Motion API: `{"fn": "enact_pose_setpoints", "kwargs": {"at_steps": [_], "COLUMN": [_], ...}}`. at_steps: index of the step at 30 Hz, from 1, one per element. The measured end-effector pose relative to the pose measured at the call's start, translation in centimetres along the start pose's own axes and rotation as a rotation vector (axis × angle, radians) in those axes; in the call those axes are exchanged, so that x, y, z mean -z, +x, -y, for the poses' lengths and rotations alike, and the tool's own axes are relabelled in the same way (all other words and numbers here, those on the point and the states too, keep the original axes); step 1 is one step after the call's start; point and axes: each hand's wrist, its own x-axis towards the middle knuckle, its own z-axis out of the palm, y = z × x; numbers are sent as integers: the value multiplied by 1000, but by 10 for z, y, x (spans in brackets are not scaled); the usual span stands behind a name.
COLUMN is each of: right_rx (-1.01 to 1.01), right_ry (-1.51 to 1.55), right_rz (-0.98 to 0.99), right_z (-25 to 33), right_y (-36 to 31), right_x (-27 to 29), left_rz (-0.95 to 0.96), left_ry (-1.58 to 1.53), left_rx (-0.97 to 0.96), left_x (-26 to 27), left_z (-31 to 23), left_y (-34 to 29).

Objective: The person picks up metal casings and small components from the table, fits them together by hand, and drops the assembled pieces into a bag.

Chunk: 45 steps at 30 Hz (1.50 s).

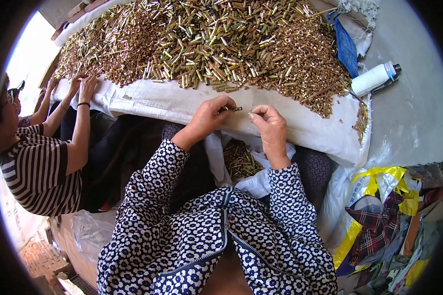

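My left hand (209, 117) is closed in a pinch on a small, narrow metal piece (237, 108), whose end points to the right past my fingertips. Just to its right, my right hand (269, 127) also pinches with thumb and forefinger; a tiny bit of something shows at the tips, too small to name. Both hands are above the near edge of a white-sheeted table (157, 101). Beyond them is a broad heap of small brass-coloured metal pieces (206, 44), some long and narrow, others short and coppery. Below my hands, an open white sack (256, 184) holds similar brass-coloured pieces (240, 160).
A person in a striped shirt (39, 172) sits at the left, with hands at the table's edge. A white bottle (374, 80) lies beside a blue strip (346, 46) at the right. A yellow-and-white bag (357, 236) with cloth stands at lower right, and a clear plastic bag (91, 233) lies lower left.
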Motion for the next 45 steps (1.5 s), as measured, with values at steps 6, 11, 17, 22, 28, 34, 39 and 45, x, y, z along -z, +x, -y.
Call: {"fn": "enact_pose_setpoints", "kwargs": {"at_steps": [6,11,17,22,28,34,39,45], "right_rx": [-47,-56,-72,-86,-77,-73,29,211], "right_ry": [194,217,349,486,520,492,320,-46], "right_rz": [-2,-5,-1,-26,-57,-88,-94,-89], "right_z": [1,3,-1,-4,-3,-2,-8,-11], "right_y": [-9,-12,-15,-17,-19,-19,-18,-13], "right_x": [-6,-6,-5,-7,-9,-13,-11,-3], "left_rz": [24,60,85,53,31,15,-27,-21], "left_ry": [-92,-191,-383,-486,-626,-657,-675,-359], "left_rx": [52,28,66,81,150,171,150,94], "left_x": [-6,-11,-13,-17,-19,-20,-26,-27], "left_z": [-5,6,7,5,4,2,1,-7], "left_y": [-7,-9,-11,-13,-15,-16,-15,-3]}}
